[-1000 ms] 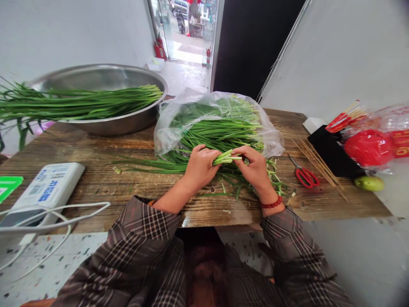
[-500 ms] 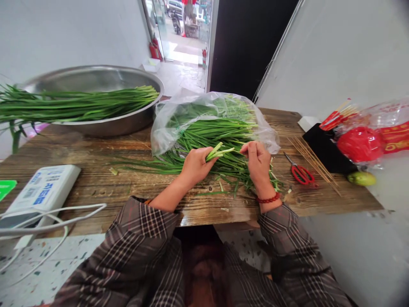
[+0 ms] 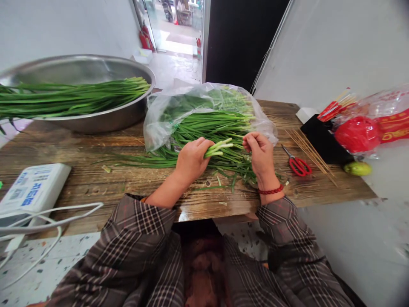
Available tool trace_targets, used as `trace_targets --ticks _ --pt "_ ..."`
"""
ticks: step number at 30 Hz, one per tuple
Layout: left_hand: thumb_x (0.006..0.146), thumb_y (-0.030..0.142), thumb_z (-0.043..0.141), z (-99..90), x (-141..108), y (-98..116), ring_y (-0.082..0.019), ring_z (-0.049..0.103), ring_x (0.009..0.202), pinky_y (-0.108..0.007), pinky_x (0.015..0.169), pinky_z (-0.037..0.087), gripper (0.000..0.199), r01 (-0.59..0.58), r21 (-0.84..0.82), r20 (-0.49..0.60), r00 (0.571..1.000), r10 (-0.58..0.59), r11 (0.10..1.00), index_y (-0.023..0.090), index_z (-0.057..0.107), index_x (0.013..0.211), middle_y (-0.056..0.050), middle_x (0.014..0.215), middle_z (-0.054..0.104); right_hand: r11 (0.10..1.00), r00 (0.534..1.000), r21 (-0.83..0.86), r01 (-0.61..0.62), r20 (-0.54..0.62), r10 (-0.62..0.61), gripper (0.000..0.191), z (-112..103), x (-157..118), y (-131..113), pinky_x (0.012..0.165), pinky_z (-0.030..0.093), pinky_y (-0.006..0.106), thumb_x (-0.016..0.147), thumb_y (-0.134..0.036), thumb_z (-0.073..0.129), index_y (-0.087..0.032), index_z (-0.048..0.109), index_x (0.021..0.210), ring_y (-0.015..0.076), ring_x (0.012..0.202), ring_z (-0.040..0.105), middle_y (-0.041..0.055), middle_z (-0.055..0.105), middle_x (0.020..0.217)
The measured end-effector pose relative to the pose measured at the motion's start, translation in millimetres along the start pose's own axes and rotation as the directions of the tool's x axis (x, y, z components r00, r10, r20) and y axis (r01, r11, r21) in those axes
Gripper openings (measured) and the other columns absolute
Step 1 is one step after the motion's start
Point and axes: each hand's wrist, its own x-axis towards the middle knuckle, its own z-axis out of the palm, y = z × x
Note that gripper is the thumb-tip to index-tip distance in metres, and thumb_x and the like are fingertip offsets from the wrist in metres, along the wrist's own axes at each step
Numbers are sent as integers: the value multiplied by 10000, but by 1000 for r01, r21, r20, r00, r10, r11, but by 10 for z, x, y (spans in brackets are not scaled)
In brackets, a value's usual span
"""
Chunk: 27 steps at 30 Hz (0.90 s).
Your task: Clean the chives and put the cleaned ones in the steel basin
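My left hand [image 3: 193, 160] is closed round a small bunch of garlic chives [image 3: 220, 147], their pale cut ends pointing right. Opposite it, my right hand [image 3: 260, 151] pinches with thumb and forefinger at the pale end of a single chive stem, just above the pile. Behind both hands lies a heap of garlic chives [image 3: 211, 124], partly inside a clear plastic bag [image 3: 156, 123]. Trimmed scraps [image 3: 247, 175] of leaf and stem lie below my right hand on the wooden table [image 3: 134, 183].
A large steel basin [image 3: 105, 121] with more chives stands at the left. Red-handled scissors [image 3: 299, 166], thin bamboo sticks [image 3: 311, 155], a black box [image 3: 326, 140] and a green fruit [image 3: 358, 168] lie right. A white box [image 3: 35, 187] with cables [image 3: 79, 209] sits front left.
The view has shifted slightly, so the table things sit a little further left and higher. My left hand has turned the chive bunch a little; the stems sit closer together. My right hand stays pinched.
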Motion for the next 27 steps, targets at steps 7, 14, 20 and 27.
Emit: trace_targets --ticks 7,14,20,27 --pt "843 257 609 0 52 -29 -161 613 799 -259 737 460 114 138 -279 -176 965 -192 950 170 631 913 -18 869 678 841 898 -450 302 431 -92 238 -168 37 25 716 429 311 880 -382 612 -199 681 743 168 741 600 26 673 751" --pt "889 282 549 -7 42 -24 -158 609 790 -271 742 478 154 100 -300 -248 952 -179 949 160 643 892 -37 851 672 751 813 -482 450 570 -121 124 -141 18 24 786 441 331 901 -264 581 -199 675 853 201 848 601 56 668 859" --pt "895 218 515 -36 44 41 -209 606 1063 -338 943 458 182 -138 -261 -164 982 97 956 170 640 1018 -101 1115 673 829 840 -354 433 492 -228 186 33 -53 11 795 471 328 939 -323 521 -220 675 947 195 861 640 48 708 921" --pt "880 281 545 36 33 -9 -179 591 745 -281 691 407 149 99 -141 158 984 -76 985 171 643 861 -35 792 654 999 950 -51 3 312 13 378 24 -66 -50 609 496 274 946 -520 457 -219 687 942 129 612 626 13 700 750"
